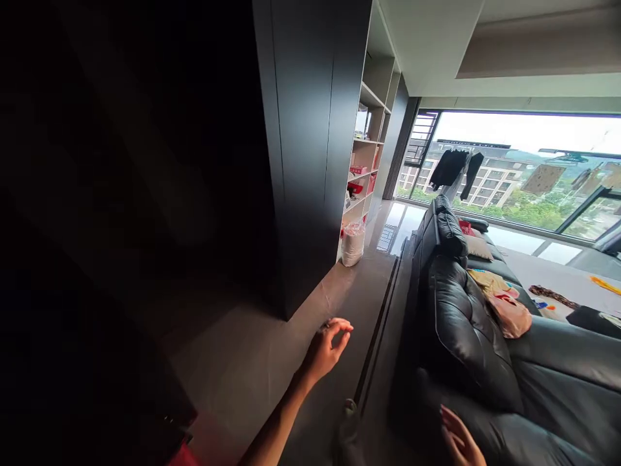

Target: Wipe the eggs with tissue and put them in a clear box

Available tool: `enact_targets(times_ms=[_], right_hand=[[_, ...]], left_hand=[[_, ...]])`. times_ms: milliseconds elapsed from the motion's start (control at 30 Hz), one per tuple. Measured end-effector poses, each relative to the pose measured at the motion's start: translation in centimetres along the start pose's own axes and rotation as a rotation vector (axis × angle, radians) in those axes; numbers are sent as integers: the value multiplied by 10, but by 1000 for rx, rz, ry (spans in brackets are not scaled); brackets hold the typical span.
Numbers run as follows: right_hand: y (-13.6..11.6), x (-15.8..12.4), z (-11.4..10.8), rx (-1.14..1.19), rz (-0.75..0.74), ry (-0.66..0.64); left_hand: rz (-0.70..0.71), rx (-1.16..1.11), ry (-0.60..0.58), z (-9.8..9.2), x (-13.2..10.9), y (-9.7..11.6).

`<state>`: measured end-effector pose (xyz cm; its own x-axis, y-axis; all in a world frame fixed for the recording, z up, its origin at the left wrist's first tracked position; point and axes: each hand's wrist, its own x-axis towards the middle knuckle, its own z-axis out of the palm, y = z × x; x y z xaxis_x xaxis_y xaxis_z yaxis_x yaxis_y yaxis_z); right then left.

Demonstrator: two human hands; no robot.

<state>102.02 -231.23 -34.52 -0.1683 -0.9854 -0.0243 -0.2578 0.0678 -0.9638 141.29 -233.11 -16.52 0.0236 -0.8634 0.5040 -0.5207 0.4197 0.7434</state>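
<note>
My left hand (pixel 330 346) reaches out over the grey floor (pixel 252 362) in the lower middle, its fingers loosely curved and the thumb close below them. A gap shows between thumb and palm, and I see nothing held there. At the bottom right, part of my right hand (pixel 458 435) shows in front of the black leather sofa (pixel 466 310), fingers fairly straight and nothing visible in them. Whether it touches the sofa I cannot tell. Below my left hand a foot (pixel 349 409) appears dimly on the floor.
A tall dark cabinet (pixel 305 142) stands left of centre, with open white shelves (pixel 371 94) beyond it. By them sits a white wrapped bundle (pixel 352 246). Clothes (pixel 497 294) lie on the sofa; dark garments (pixel 449 169) hang before the large window (pixel 514 194).
</note>
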Motion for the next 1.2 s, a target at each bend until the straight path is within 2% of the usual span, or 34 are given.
enact_targets(times_ms=[67,133,200,267,333,400,467,567,667,733,833,900,1033,1100,1200], right_hand=[[-45,109,22,-79,-114,-91],[-105,215,67,-186,-304,-169],[-172,314,130,-233,-483,-299],[-233,403,204,-253,-631,-410],[-282,485,281,-225,-766,-485],[-318,559,356,-191,-878,-532],[-343,626,424,-175,-961,-552],[-367,712,506,-220,-1029,-593],[-388,782,568,-270,-1063,-645],[-405,822,603,-273,-1079,-676],[-436,874,653,-306,-1146,-640],[-455,902,686,-347,-1235,-574],[-472,934,736,-354,-1367,-520],[-472,941,743,-321,-1391,-543],[-477,955,733,-277,-1424,-666]], left_hand=[[45,85,71,5,75,-35],[67,186,175,-2,144,-71],[69,303,288,-20,205,-105],[57,427,386,-44,259,-136],[46,542,460,-69,305,-166],[49,641,517,-90,347,-199],[50,720,582,-103,392,-234],[65,792,651,-104,479,-290],[80,837,605,-90,588,-340],[37,885,543,-77,661,-369],[-85,977,487,-57,746,-409],[-141,1031,486,-44,780,-438],[-211,1109,593,-21,812,-498],[-231,1131,673,-12,825,-520],[-246,1131,790,1,845,-533]])
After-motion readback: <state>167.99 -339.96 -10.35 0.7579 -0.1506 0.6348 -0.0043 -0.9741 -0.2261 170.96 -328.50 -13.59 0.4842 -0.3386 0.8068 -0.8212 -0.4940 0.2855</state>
